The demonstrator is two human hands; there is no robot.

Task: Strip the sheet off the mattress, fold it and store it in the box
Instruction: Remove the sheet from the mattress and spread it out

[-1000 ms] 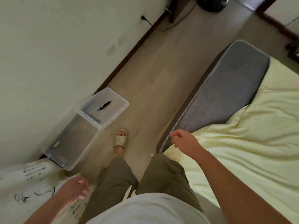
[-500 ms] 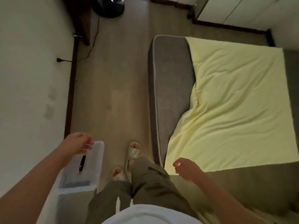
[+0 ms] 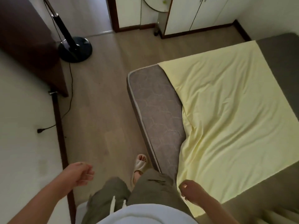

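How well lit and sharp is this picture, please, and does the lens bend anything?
Head view: dim, flat room light with no strong glare; the yellow sheet is the brightest patch; the right hand sits in shade; the left hand is softly blurred at its fingers; the wide lens bows the mattress edge and the baseboard.

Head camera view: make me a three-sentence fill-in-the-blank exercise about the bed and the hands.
1. The sheet lying on the mattress is pale ____.
2. The left hand holds ____.
3. The black fan base stands on the wooden ____.
Missing words: yellow; nothing; floor.
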